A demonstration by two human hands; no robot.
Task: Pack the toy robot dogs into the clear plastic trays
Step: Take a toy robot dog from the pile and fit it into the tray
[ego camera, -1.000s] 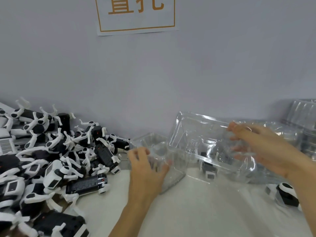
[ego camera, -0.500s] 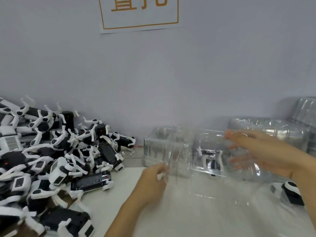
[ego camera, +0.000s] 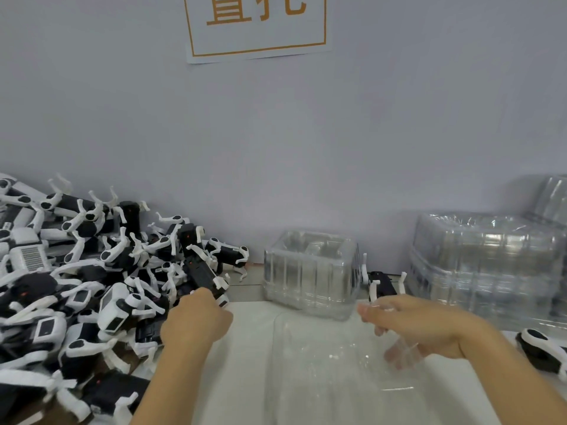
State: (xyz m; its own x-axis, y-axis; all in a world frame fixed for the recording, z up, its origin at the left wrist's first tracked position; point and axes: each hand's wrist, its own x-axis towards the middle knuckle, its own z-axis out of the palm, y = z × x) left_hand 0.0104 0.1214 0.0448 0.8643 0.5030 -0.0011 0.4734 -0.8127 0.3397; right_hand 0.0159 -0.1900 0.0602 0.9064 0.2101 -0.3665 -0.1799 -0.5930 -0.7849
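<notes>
Left hand [ego camera: 196, 320] reaches into the pile of toy robot dogs [ego camera: 76, 277] at desk [ego camera: 251, 363] left; its grip is hidden. Right hand [ego camera: 420, 326] holds a clear plastic tray [ego camera: 352, 378]. Stacked trays [ego camera: 484, 265] stand right, against the wall.

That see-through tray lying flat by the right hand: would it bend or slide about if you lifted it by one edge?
Probably yes. The tray looks like thin clear film, so it likely flexes and weighs little. Its glossy surface on the smooth white table suggests it would slide easily. The right hand seems to steady one end.
</notes>
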